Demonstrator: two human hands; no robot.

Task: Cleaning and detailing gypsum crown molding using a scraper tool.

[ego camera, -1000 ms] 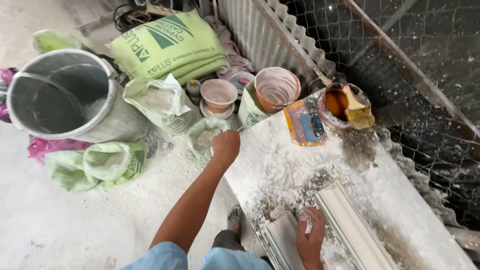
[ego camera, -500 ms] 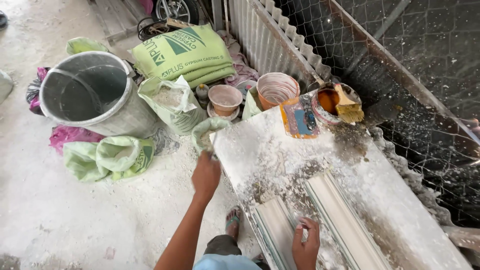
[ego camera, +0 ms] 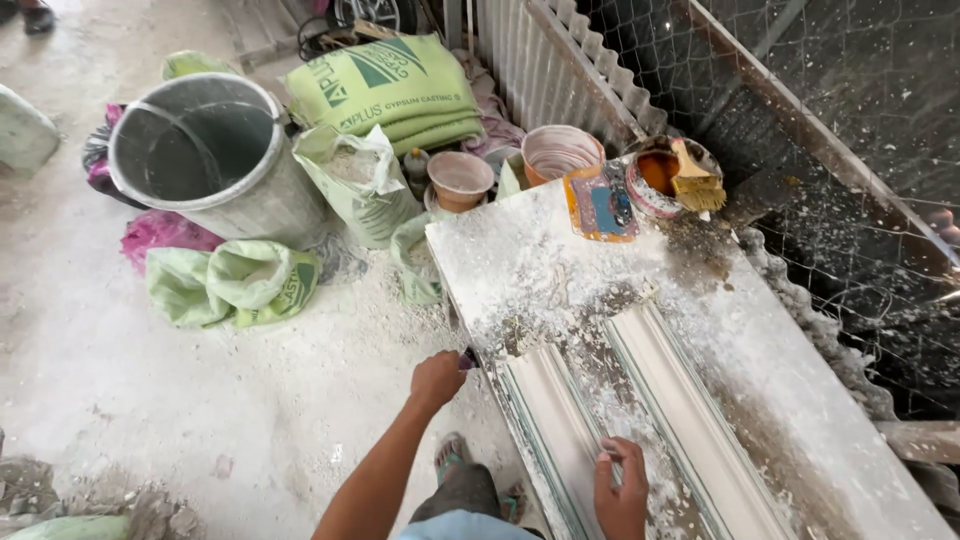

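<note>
Head view: left hand [ego camera: 437, 379] curled at bench [ego camera: 800, 400] edge, right hand [ego camera: 620, 490] fingers pressed flat on stiff, brittle moulding [ego camera: 560, 420]; lift it by its long sides.

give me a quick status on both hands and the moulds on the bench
Left hand closed at the bench edge, contents unclear. Right hand resting on the near white mould. Plaster crumbs litter both moulds; nothing else in the way.

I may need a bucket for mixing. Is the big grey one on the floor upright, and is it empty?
Upright: the grey bucket stands with its open mouth facing up. It looks empty, with only bare, stained inner wall showing.
</note>
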